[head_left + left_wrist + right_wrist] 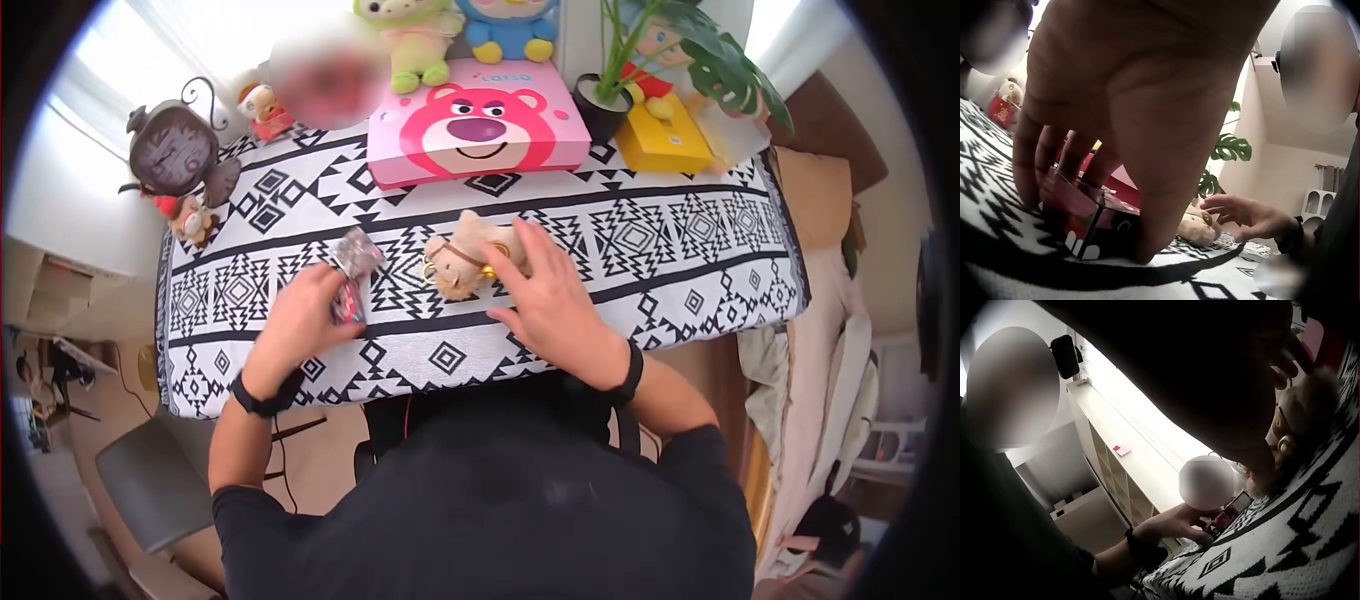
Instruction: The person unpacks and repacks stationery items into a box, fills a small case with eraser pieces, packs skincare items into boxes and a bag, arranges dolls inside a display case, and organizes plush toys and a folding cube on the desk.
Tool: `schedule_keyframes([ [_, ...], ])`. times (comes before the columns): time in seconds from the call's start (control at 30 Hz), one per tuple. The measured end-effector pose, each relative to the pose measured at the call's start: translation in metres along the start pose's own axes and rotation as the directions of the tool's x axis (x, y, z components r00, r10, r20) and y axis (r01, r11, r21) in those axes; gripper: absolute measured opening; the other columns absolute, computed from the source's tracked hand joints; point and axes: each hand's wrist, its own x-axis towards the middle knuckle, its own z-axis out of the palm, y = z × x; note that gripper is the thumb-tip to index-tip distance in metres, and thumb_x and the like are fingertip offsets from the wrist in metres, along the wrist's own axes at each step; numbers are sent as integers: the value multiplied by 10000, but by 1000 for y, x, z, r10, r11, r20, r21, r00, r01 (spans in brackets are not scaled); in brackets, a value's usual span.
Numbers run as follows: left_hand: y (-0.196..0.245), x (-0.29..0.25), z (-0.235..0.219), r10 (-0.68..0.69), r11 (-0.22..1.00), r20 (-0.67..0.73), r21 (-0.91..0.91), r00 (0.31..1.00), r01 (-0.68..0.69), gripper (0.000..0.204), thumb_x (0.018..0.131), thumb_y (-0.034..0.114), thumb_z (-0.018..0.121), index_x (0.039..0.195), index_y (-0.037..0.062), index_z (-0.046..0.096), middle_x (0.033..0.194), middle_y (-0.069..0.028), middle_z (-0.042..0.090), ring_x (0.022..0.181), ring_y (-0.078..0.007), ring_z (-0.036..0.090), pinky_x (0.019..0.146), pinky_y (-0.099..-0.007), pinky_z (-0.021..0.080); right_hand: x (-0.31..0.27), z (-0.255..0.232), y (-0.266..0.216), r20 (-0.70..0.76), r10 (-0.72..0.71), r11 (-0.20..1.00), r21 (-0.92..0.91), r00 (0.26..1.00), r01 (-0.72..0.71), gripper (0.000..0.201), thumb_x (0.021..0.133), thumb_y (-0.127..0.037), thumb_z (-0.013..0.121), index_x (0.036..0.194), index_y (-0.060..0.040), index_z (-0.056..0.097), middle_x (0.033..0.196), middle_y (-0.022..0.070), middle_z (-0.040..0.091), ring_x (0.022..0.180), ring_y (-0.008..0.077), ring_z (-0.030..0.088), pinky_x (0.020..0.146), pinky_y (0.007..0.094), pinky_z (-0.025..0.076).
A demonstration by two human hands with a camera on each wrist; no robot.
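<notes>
My left hand [300, 322] grips a small printed box [1088, 219] low on the patterned cloth, fingers along its far side and thumb on the near side. The box shows dark and pink faces with white marks at a lower corner. A shiny, crinkled clear part [357, 254] extends beyond my fingers in the head view. To the right, a small cream plush keychain [470, 255] lies on the cloth, with a brown strap, a gold bell and a ring. My right hand [553, 305] spreads loosely over its right end, fingertips right at the bell.
A pink bear-face box [480, 125] stands at the back, plush toys [420, 50] on it. A potted plant [603, 108] and yellow box [665, 135] are at back right. A dark ornamental clock [175, 150] and small figurines [190, 220] stand at left.
</notes>
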Motion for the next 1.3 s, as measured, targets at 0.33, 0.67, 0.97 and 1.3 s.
schedule_keyframes([
  [0.33,63,-20,25,126,974,-46,-182,991,-133,684,715,159,1021,1329,19,754,1271,-141,717,1183,-381,670,1018,-464,584,15,-13,64,111,89,981,-182,990,-68,641,940,26,698,1564,-83,598,1112,213,644,1011,441,714,824,547,604],
  [0.67,116,-4,76,3,871,-361,-458,933,-180,648,763,113,1027,1313,13,701,1246,-171,752,1126,-388,760,976,-457,623,-29,-10,-23,429,399,425,696,810,-578,629,1036,-198,908,1528,75,628,1318,179,807,1145,206,781,949,364,635],
  [0.97,137,-4,87,-151,651,-162,-758,975,-25,584,847,285,1064,1208,4,701,1045,-125,786,977,-256,774,933,-391,621,-25,24,-20,539,287,29,821,792,-569,436,1054,-114,864,1435,26,703,1275,67,805,1144,116,752,1000,314,619],
  [1.3,118,-7,93,-191,286,117,-943,975,170,300,1030,201,913,1190,-29,805,1007,-14,796,902,-82,694,837,-283,565,-25,15,-13,566,203,-10,817,799,-576,442,1042,-82,862,1435,40,702,1304,59,802,1130,101,748,1007,309,619],
])
